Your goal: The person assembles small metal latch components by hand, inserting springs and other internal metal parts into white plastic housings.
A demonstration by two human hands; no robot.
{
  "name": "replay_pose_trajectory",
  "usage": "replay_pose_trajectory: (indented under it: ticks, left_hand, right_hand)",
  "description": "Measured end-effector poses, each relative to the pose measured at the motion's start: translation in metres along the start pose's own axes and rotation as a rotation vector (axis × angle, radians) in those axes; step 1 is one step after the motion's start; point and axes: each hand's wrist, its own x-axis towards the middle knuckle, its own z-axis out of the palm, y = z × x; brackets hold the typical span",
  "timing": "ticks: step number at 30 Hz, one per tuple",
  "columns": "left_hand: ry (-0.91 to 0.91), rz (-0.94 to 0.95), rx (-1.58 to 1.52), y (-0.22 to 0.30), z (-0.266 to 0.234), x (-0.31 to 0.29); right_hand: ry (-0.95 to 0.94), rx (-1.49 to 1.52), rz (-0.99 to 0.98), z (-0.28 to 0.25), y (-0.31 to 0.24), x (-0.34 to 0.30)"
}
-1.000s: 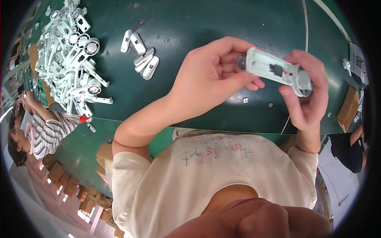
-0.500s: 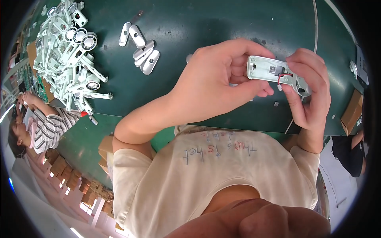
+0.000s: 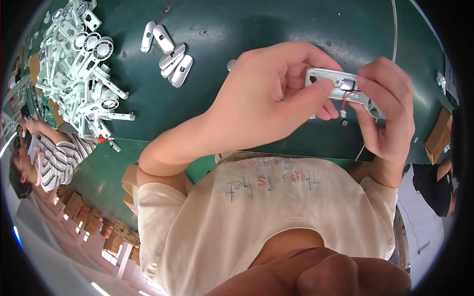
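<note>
Between both hands I hold a pale green plastic fan housing (image 3: 321, 75), its inner side facing up. My left hand (image 3: 276, 91) closes around its left end, with the thumb laid over the lower edge toward the middle. My right hand (image 3: 387, 103) pinches the round end at the right, partly hiding it. Inside lies a small silvery part (image 3: 347, 85). Red wires run down from it to a white connector (image 3: 343, 114), which hangs below the housing. A tiny dark piece (image 3: 344, 123) lies on the table just beneath.
A big heap of pale green fan housings (image 3: 81, 69) fills the table's left end. Several silver oval covers (image 3: 181, 71) lie between it and my left arm. A cardboard box (image 3: 439, 135) stands at the right edge. Other people (image 3: 59, 158) sit at the left and right.
My left thumb has moved up onto the housing's open inner side. The connector hangs a little further left and lower. The view has shifted slightly.
</note>
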Motion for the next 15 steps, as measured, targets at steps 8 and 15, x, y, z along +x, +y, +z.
replay_pose_trajectory:
  ticks: [8, 15]
  left_hand:
    - [0.054, 0.054, 0.257, -0.005, 0.0, 0.002]
    - [0.197, 0.319, 0.681, -0.012, -0.007, 0.002]
  right_hand:
    - [0.038, 0.623, 0.692, 0.006, -0.012, -0.007]
    - [0.194, 0.588, 0.557, 0.024, -0.008, -0.002]
